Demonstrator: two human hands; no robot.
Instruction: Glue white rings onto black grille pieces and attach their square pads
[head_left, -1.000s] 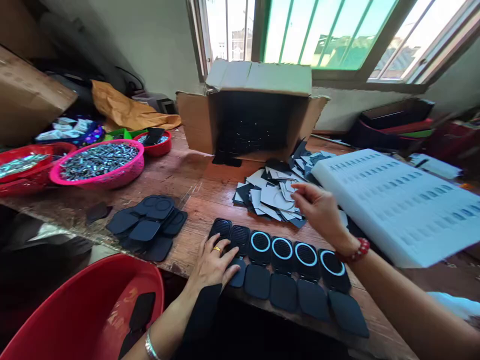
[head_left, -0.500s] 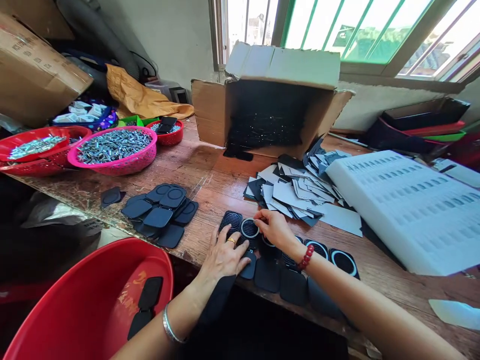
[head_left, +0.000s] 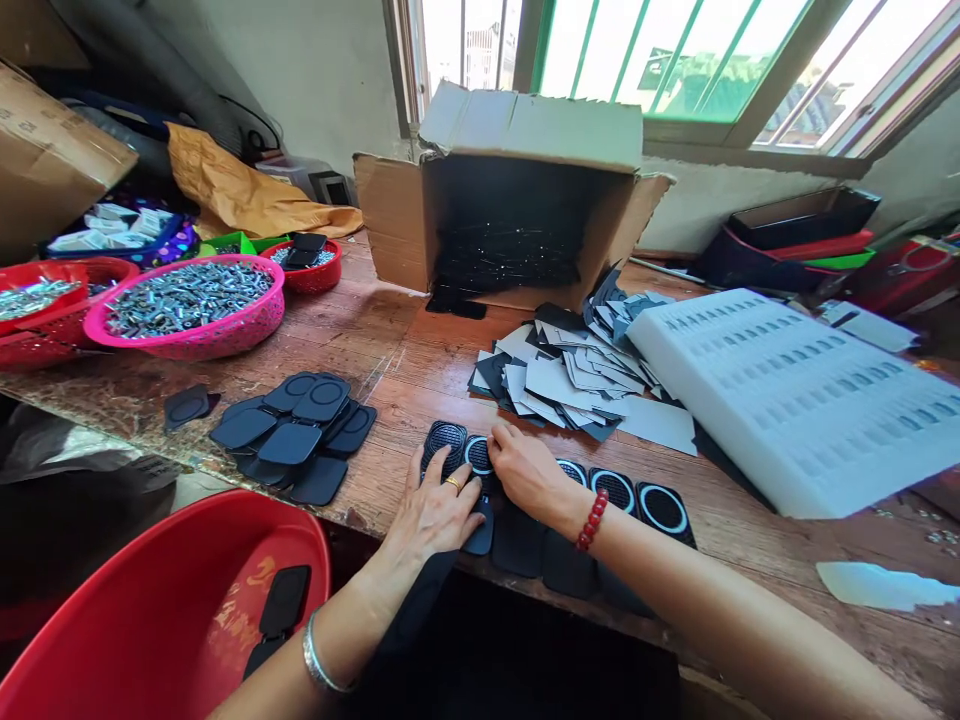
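A row of black folding pads lies along the table's front edge, several with pale rings, such as the ringed pad (head_left: 663,509) at its right end. My left hand (head_left: 435,510) rests with fingers spread over the left pads, near the patterned pad without a pale ring (head_left: 445,436). Bent and pressed together, the fingers of my right hand (head_left: 525,470) touch the right side of a pale ring (head_left: 478,455); whatever is between the fingertips is hidden. Left of my hands is a pile of black pads (head_left: 291,443).
Behind my hands are a heap of grey and black sheets (head_left: 570,370) and an open carton (head_left: 390,215). A white foam tray (head_left: 795,400) stands right. Pink basket (head_left: 187,305) of metal parts sits left; a red tub (head_left: 187,600) is below the front edge.
The whole view has shifted, so most things sit farther left. My left hand stays on the pads. My right hand has turned slightly, its fingers more curled at the ring's right side.
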